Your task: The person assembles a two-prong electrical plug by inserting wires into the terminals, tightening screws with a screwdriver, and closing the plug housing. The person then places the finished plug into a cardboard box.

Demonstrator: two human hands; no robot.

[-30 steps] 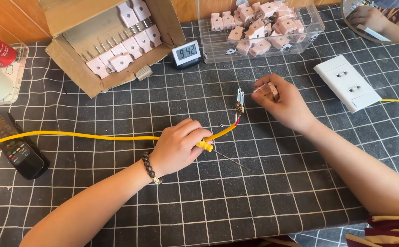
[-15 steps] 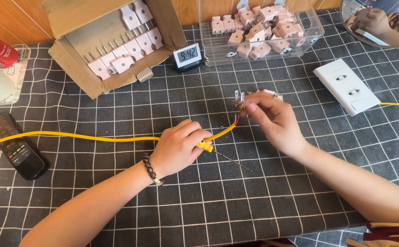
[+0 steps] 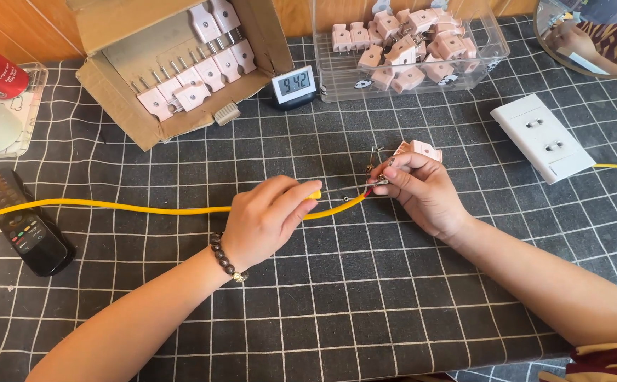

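My left hand [image 3: 266,219] is closed around a small screwdriver [image 3: 340,189] with a yellow handle. Its thin metal shaft points right, and its tip reaches the fingers of my right hand [image 3: 421,194]. That hand grips a pale pink plug [image 3: 421,150] with metal prongs, held just above the mat. A yellow cable [image 3: 138,209] runs from the left edge under my left hand, and its stripped red end meets the plug. A bead bracelet sits on my left wrist.
A black grid mat [image 3: 322,311] covers the table. At the back are a cardboard box [image 3: 117,92] of pink plugs, a small digital clock [image 3: 293,86] and a clear bin [image 3: 336,67] of plugs. A white socket [image 3: 542,138] lies right, a black remote [image 3: 25,226] left.
My right hand has brought the plug left and down towards my left hand. The screwdriver has swung up from pointing down-right to lying level, with its tip at the plug.
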